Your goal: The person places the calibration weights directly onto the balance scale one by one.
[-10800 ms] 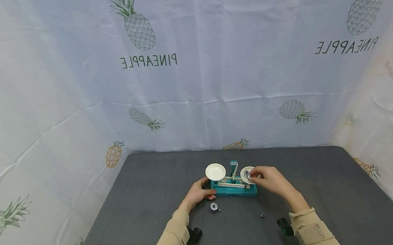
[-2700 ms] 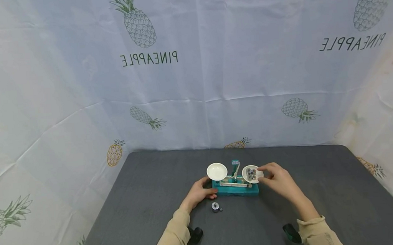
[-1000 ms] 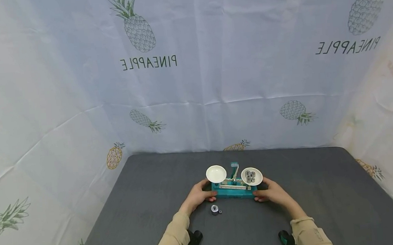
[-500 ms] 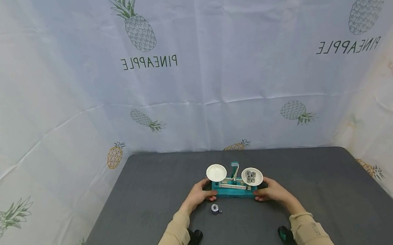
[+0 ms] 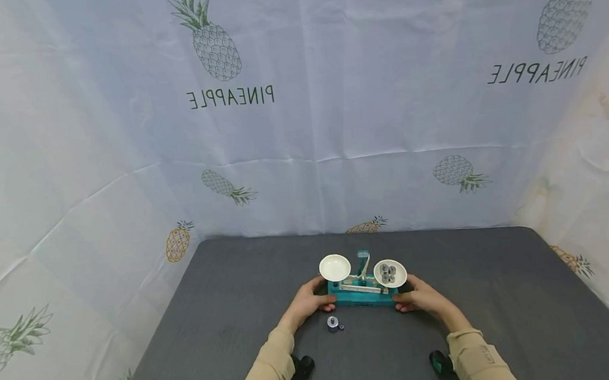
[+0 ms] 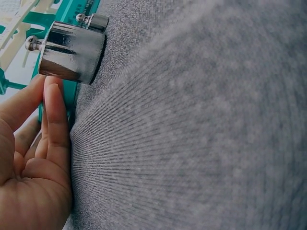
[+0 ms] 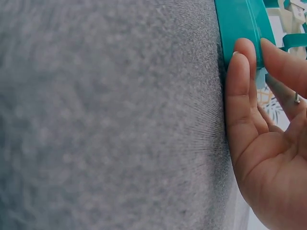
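Note:
A small balance scale [image 5: 363, 293] with a teal base and two white pans stands on the dark table. My left hand [image 5: 304, 304] grips the left end of its base, thumb in front. At the base's right end, my right hand [image 5: 423, 298] holds on with thumb and fingers. Several metal weights [image 5: 388, 274] sit together in the right pan [image 5: 403, 277], which appears lower than the bare left pan [image 5: 334, 267]. On the table before the scale, near the left hand, a large weight [image 6: 72, 52] and a small weight [image 6: 96, 22] stand side by side.
A dark grey cloth covers the table [image 5: 247, 278]. White curtains printed with pineapples [image 5: 216, 51] hang behind and along the sides. A black wrist device [image 5: 303, 367] sits at the left forearm, another device [image 5: 440, 362] at the right.
A lone weight left the table's right part and the right pan gained weights. My right hand moved from that pan down to the base's right end. Little differs over the last second.

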Tool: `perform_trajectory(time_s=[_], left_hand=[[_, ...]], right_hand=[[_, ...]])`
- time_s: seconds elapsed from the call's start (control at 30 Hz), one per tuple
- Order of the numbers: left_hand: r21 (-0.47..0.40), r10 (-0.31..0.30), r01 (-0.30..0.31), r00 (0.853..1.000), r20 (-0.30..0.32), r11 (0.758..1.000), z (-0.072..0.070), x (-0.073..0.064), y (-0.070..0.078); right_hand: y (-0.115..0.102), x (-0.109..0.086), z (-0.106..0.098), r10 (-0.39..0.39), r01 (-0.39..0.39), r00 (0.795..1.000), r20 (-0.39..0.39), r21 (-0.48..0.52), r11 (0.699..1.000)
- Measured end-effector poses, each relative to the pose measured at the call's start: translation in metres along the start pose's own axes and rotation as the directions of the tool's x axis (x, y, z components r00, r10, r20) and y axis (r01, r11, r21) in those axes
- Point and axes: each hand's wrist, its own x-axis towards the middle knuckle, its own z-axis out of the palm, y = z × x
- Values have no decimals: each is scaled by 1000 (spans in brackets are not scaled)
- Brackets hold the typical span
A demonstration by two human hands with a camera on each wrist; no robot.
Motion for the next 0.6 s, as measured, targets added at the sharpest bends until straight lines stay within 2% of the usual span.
perform_trajectory(time_s=[0.43,0.6], left_hand=[[20,11,-11,1000,0,1000,0,1,-3],[2,-3,3,1000,-1,1000,0,0,0]], right_hand=[[1,3,0,11,-11,1000,-5,14,1000],[1,5,-2,1,-1,1000,10,20,1000]])
